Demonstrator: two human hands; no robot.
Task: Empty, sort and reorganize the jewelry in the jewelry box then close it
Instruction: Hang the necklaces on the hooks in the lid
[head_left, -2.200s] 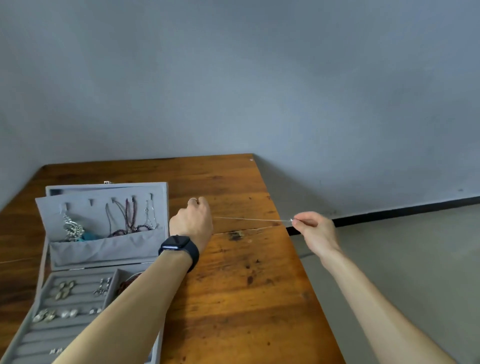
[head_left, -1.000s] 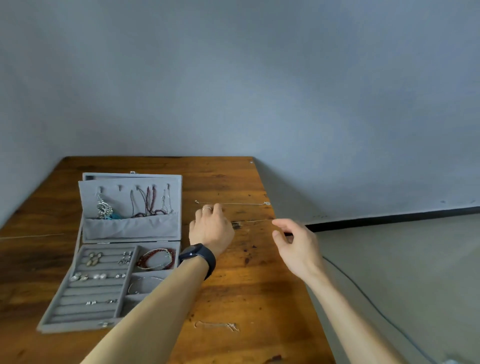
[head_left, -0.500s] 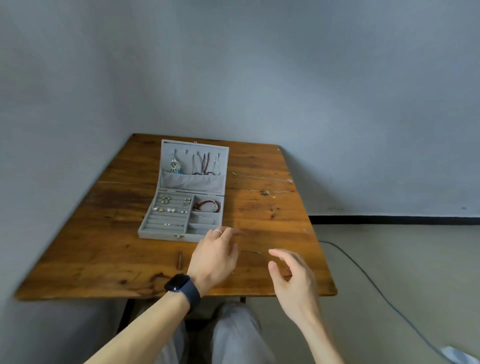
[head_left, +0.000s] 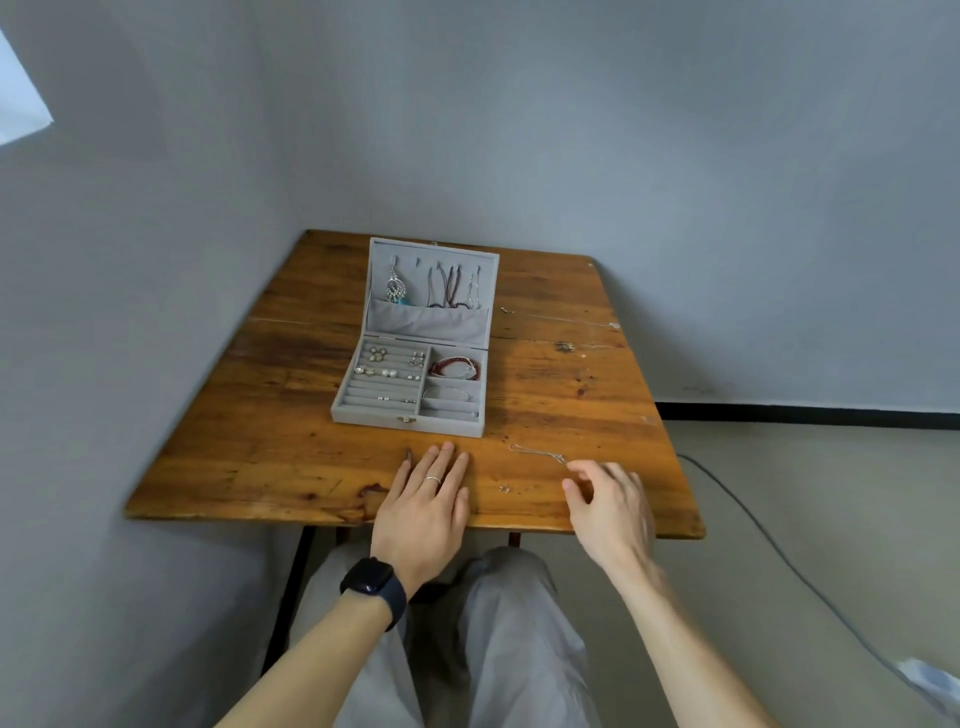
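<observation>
- The jewelry box (head_left: 363, 415) stands open mid-surface (head_left: 260, 457), with most pieces inside it; emptying looks barely begun.
- The left hand (head_left: 423, 499) lies flat on the near edge, fingers straight, its grip open and holding nothing.
- A thin chain (head_left: 537, 453) lies loose on the wood, to the near right of the box.
- The right hand (head_left: 610, 501) hovers just beside the chain's end, fingers loosely curled, grip empty. The next move probably calls for a fine fingertip pinch.

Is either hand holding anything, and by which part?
Nothing held. Left hand lies flat on the table; right hand, fingers loose, is beside one end of the chain.
</observation>
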